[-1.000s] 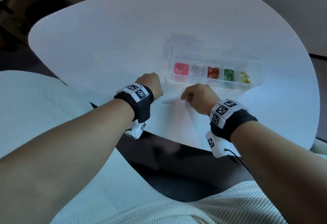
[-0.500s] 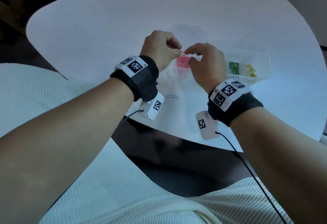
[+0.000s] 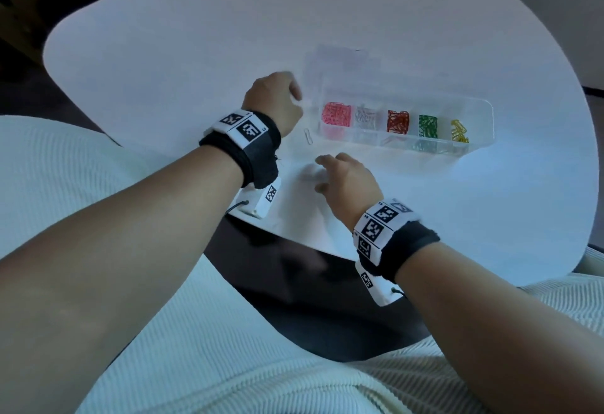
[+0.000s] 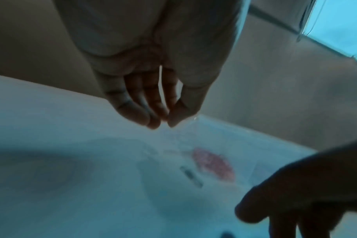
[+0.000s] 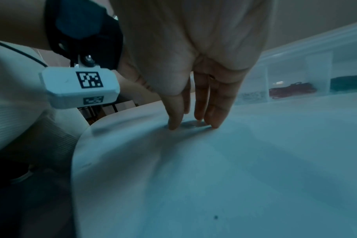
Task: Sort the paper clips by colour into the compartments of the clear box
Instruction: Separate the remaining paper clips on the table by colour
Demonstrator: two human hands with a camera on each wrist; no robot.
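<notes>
The clear box (image 3: pixel 480 119) lies on the white table with pink (image 3: pixel 336 114), silver (image 3: pixel 368 116), red (image 3: pixel 397 121), green (image 3: pixel 427 125) and yellow clips (image 3: pixel 459 129) in separate compartments. One silver clip (image 3: pixel 308 135) lies loose on the table just left of the box; the left wrist view shows it blurred (image 4: pixel 190 176). My left hand (image 3: pixel 294 94) hovers left of the box, fingers (image 4: pixel 145 112) loosely bent, holding nothing I can see. My right hand (image 3: pixel 322 171) is in front of the box, its straight fingertips (image 5: pixel 214 124) touching the table beside a faint grey smear (image 3: pixel 309 177).
The box's clear lid (image 3: pixel 340 63) lies folded back behind its left end. The table's near edge (image 3: pixel 294 240) runs just behind my right wrist. White ribbed fabric (image 3: pixel 228 364) covers my lap below.
Both hands left the pink compartment, where they met half a second ago. The left drew back to the left of the box. The right dropped to the table in front.
</notes>
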